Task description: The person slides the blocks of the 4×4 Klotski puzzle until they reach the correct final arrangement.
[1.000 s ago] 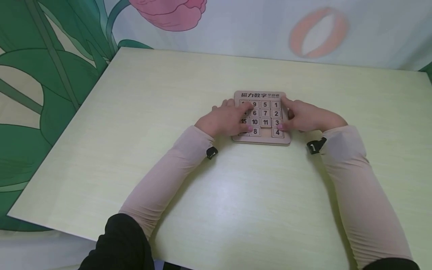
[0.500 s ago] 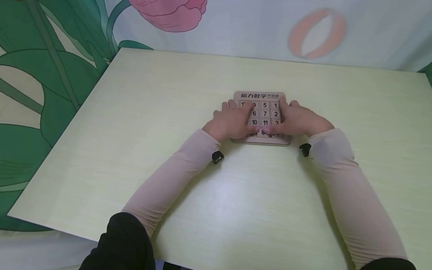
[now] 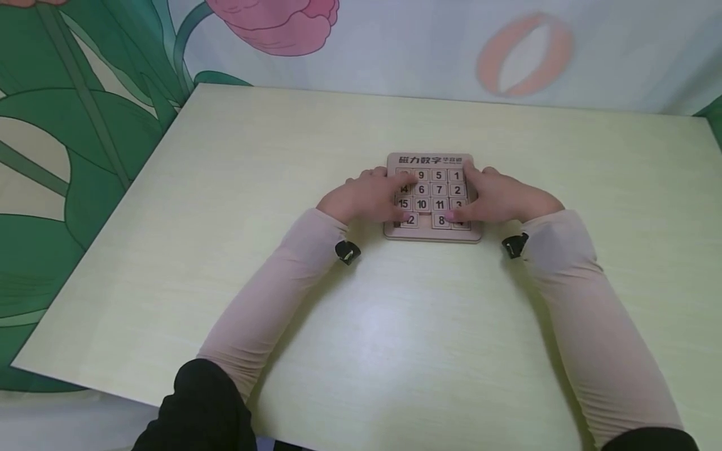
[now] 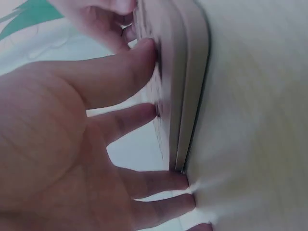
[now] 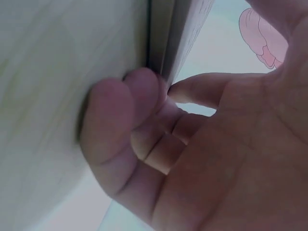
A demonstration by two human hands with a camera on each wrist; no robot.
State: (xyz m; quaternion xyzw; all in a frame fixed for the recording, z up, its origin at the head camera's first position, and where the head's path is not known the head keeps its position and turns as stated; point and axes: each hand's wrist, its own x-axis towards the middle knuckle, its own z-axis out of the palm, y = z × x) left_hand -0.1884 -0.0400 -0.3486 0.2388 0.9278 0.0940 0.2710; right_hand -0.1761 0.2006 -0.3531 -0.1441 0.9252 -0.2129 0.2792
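Observation:
A sliding number puzzle in a pale wooden frame lies flat on the table in the head view. In its bottom row, the 12 tile is between the first and second columns, and the 8 tile is in the third. My left hand touches the tiles with thumb and index; its other fingertips reach the tabletop beside the frame. Over the right side lies my right hand, thumb on the bottom tiles and index near the top corner. Its lower fingers curl against the board's side edge.
The pale table extends around the puzzle. Behind it hangs a printed backdrop with a pink flower, and green leaves show at the left. Each wrist wears a small black camera strap.
The 8 tile has slid right from the second column to the third. The 12 tile has shifted right. My right thumb reached inward over the bottom row, and my left hand drew slightly back left.

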